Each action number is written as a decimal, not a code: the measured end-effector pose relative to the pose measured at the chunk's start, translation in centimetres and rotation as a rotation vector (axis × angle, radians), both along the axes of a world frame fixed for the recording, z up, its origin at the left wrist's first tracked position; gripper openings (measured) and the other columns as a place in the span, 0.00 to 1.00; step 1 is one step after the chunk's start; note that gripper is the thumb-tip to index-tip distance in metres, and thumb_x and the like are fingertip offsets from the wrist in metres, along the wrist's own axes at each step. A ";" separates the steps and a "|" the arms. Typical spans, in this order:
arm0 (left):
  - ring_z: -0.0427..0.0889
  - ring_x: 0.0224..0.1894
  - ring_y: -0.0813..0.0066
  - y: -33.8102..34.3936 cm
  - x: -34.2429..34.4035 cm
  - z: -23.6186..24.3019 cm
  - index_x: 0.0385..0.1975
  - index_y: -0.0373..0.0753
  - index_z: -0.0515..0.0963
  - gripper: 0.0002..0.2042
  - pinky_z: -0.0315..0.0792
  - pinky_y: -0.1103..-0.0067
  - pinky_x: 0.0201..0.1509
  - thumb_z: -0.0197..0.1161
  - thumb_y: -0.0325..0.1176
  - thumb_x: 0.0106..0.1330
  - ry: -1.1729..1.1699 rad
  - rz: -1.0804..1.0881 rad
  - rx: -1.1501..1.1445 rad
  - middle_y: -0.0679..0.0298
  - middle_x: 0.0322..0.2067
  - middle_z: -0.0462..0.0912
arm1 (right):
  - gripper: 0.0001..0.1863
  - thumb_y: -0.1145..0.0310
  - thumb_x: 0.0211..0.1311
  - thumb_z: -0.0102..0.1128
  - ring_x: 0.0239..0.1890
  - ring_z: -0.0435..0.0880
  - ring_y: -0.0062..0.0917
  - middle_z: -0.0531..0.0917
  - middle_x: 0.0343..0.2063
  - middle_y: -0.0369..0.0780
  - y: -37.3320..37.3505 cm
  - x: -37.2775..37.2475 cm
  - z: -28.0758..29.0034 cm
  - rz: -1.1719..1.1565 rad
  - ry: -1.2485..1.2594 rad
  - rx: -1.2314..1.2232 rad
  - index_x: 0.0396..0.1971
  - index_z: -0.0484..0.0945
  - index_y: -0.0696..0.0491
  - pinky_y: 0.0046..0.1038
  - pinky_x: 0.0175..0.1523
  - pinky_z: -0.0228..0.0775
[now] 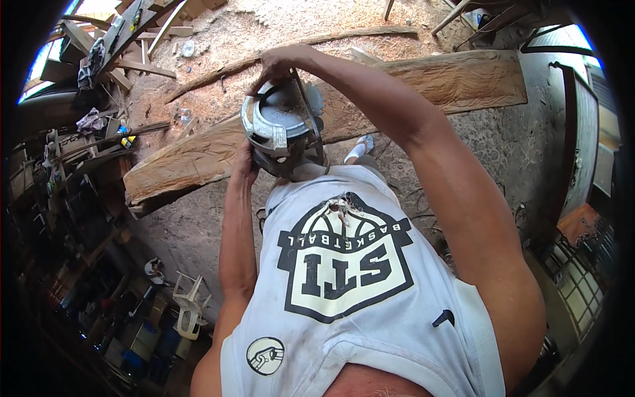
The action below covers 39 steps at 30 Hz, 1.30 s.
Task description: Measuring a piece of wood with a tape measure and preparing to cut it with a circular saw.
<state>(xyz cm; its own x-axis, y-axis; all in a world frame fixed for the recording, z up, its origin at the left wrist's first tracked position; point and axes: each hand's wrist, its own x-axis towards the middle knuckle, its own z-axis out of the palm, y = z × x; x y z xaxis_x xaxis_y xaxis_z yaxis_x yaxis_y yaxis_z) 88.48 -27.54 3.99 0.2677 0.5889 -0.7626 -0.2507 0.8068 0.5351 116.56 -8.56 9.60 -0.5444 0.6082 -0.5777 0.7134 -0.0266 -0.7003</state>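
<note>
A circular saw (281, 121) is held up at my waist, above a thick wooden plank. Its pale grey metal guard is turned up toward me, and part of a toothed blade (313, 99) shows on its right side. My left hand (246, 164) grips the saw from its lower left side, most of the fingers hidden behind the body. Reaching over from the right, my right hand (272, 68) is bent round the far edge of the guard, with its fingertips by the upper left rim. The plank (192, 159) lies crosswise beyond my body.
A narrow wood strip (370, 31) and sawdust (225, 33) lie on the floor beyond the plank. Scrap lumber (142, 66) is piled at the far left. Cluttered shelving stands left, with a white plastic chair (190, 306) at the near left. Wooden legs (452, 16) stand far right.
</note>
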 end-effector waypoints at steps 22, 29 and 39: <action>0.83 0.52 0.76 10.8 5.8 4.3 0.64 0.38 0.81 0.22 0.76 0.79 0.56 0.66 0.44 0.77 0.449 -0.491 0.489 0.62 0.52 0.88 | 0.39 0.30 0.60 0.69 0.29 0.86 0.30 0.89 0.29 0.44 -0.8 1.2 -2.5 -0.108 0.054 0.108 0.34 0.89 0.60 0.34 0.33 0.78; 0.84 0.47 0.73 9.0 7.7 7.6 0.68 0.32 0.73 0.31 0.78 0.78 0.50 0.70 0.46 0.73 0.526 -0.522 0.520 0.57 0.51 0.86 | 0.29 0.43 0.79 0.55 0.31 0.83 0.24 0.85 0.29 0.40 -14.7 13.1 1.1 -0.768 0.008 0.129 0.40 0.88 0.56 0.34 0.35 0.75; 0.83 0.62 0.48 5.2 12.7 8.8 0.76 0.29 0.61 0.46 0.75 0.65 0.68 0.74 0.51 0.66 0.853 -0.724 0.769 0.37 0.62 0.80 | 0.22 0.55 0.65 0.64 0.49 0.85 0.54 0.86 0.45 0.58 -35.4 6.3 -2.5 -0.929 0.076 -0.014 0.44 0.83 0.61 0.49 0.57 0.77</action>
